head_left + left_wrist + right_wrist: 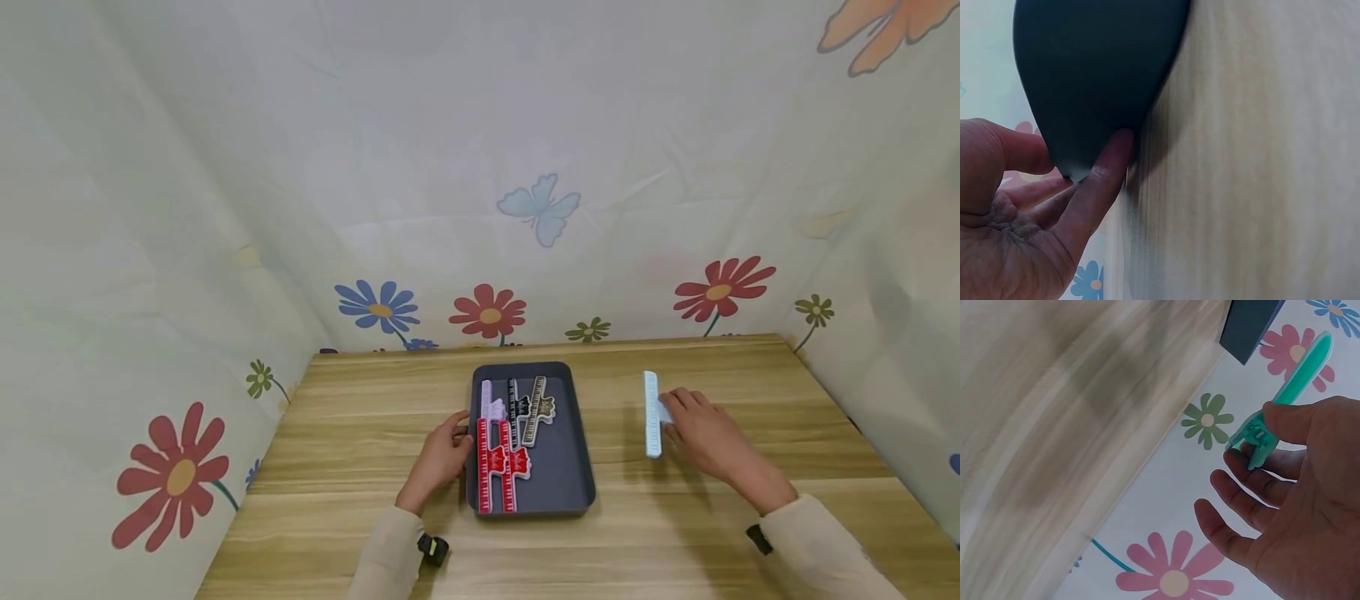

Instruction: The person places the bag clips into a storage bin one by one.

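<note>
A dark grey tray (551, 467) lies on the table with several piano-key-patterned clips in it. Two red clips (484, 475) sit at its near left, a lilac clip (487, 400) behind them. A black clip (514, 412) and a gold-and-black clip (534, 417) lie toward the far middle. My left hand (438, 458) holds the tray's left edge, thumb and fingers on its wall in the left wrist view. To the right of the tray, my right hand (708, 433) pinches a light blue clip (652, 417) by its handle above the table. In the right wrist view that clip looks teal.
The wooden table (360, 408) reaches back to a white flowered cloth (420, 167) that hangs behind and at both sides. Dark wrist straps (432, 548) show at both sleeves.
</note>
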Available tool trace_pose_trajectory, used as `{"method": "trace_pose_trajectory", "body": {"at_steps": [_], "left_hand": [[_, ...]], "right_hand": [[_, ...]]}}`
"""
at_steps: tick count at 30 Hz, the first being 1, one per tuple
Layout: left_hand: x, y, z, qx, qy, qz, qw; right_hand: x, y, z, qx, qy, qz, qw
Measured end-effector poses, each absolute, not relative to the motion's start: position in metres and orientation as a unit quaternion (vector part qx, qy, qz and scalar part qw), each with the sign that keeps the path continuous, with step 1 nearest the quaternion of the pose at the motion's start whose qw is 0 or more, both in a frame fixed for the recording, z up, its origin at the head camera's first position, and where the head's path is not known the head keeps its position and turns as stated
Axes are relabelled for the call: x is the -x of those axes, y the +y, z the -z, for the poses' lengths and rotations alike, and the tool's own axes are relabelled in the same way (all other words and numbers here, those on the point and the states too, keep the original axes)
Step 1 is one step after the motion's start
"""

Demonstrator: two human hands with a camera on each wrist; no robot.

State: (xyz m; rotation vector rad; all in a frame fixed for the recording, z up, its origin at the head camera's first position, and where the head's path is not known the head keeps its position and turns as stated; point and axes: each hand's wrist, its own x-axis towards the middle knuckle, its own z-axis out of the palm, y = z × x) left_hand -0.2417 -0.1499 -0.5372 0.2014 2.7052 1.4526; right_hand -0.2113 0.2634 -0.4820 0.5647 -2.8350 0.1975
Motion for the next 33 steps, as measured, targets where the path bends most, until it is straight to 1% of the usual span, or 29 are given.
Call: {"method": "trace_pose_trajectory", "body": {"at_steps": [7,11,23,33], "left_hand": [[0.242,-0.149,0.535,-0.058,0.874,-0.481,0.041],[0.242,-0.149,0.536,-0.057,0.876,-0.477,0.042],[0.241,-0.149,0.534,-0.061,0.879,-0.472,0.036],[0.240,-0.150,0.536,-0.060,0.884,-0.463,0.036]], "right_hand": [[0.214,0.251,0.472,-0.192,-0.973,-0.071,0.109],[0.215,0.243,0.470,-0.199,-0.971,-0.073,0.111],[0.216,0.227,0.471,-0.198,-0.972,-0.072,0.101],[0.215,0.216,0.474,-0.209,-0.969,-0.069,0.107]]}}
